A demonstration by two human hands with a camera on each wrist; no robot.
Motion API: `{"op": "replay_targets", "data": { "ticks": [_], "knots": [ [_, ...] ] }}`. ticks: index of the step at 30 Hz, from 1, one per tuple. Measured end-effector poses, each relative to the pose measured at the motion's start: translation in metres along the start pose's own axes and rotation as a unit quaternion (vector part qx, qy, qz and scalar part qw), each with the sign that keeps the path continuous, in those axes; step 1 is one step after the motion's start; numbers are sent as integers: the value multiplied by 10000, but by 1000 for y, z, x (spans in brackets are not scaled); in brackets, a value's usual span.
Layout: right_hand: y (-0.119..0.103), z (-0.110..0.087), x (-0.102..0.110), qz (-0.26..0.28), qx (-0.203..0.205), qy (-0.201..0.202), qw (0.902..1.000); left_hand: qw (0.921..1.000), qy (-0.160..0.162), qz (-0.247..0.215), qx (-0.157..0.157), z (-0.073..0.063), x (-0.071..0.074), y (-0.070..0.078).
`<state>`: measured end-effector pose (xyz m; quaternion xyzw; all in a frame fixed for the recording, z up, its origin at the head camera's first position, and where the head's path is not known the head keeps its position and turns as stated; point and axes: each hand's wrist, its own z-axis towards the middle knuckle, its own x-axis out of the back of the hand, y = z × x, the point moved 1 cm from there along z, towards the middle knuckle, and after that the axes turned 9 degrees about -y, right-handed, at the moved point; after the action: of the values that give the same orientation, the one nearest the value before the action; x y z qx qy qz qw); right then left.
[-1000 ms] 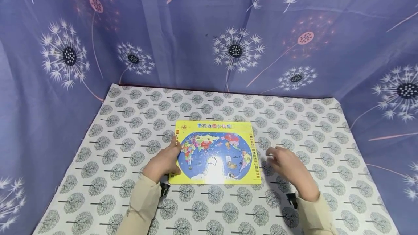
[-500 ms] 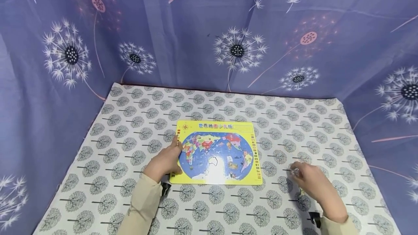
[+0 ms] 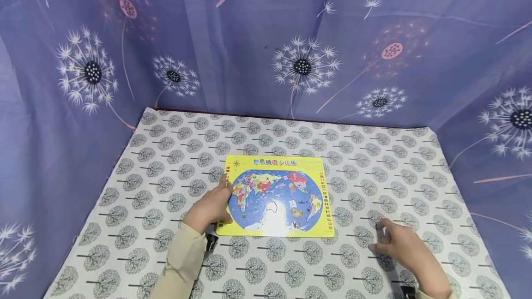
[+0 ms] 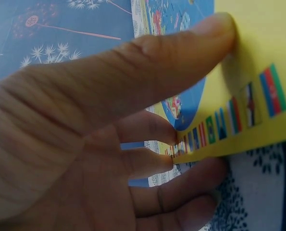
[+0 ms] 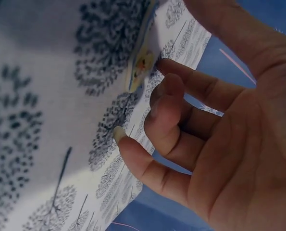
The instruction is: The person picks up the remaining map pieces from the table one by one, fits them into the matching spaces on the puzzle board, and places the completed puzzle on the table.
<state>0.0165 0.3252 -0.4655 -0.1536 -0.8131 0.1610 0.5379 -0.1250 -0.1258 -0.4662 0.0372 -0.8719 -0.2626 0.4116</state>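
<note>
A yellow-bordered world map puzzle board (image 3: pixel 274 164) lies on the table, its face showing a white Australia-shaped outline (image 3: pixel 271 207) inside a bright glare. My left hand (image 3: pixel 211 204) grips the board's left edge; in the left wrist view the thumb (image 4: pixel 207 36) presses on the yellow border beside a row of small flags, with fingertips at the edge. To the right of the board, my right hand (image 3: pixel 405 246) is low over the cloth, thumb and index finger spread apart. A small yellow puzzle piece (image 5: pixel 142 65) with a blue edge lies by its fingertips, mostly hidden in the head view.
A white cloth (image 3: pixel 266 140) printed with grey trees covers the table. Purple curtains (image 3: pixel 245 59) with dandelion patterns enclose the back and both sides.
My right hand has moved right and toward the near side, away from the board, down to the puzzle piece, its thumb and index finger spreading. My left hand stays on the board.
</note>
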Motion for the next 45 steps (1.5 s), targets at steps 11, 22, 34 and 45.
{"op": "replay_targets", "data": {
  "ticks": [11,22,34,45],
  "knots": [
    [3,-4,-8,-110,43,196,9997,10000,-30,-17,-38,0,1,0],
    [9,-1,-2,31,133,254,9996,10000,7,-16,-69,1,3,-4],
    [15,-16,-2,301,-558,-314,9975,9999,-91,-51,-43,0,1,-1],
    [12,-14,2,248,-438,-327,9982,9998,-115,-138,-21,2,1,-3]
  ]
}}
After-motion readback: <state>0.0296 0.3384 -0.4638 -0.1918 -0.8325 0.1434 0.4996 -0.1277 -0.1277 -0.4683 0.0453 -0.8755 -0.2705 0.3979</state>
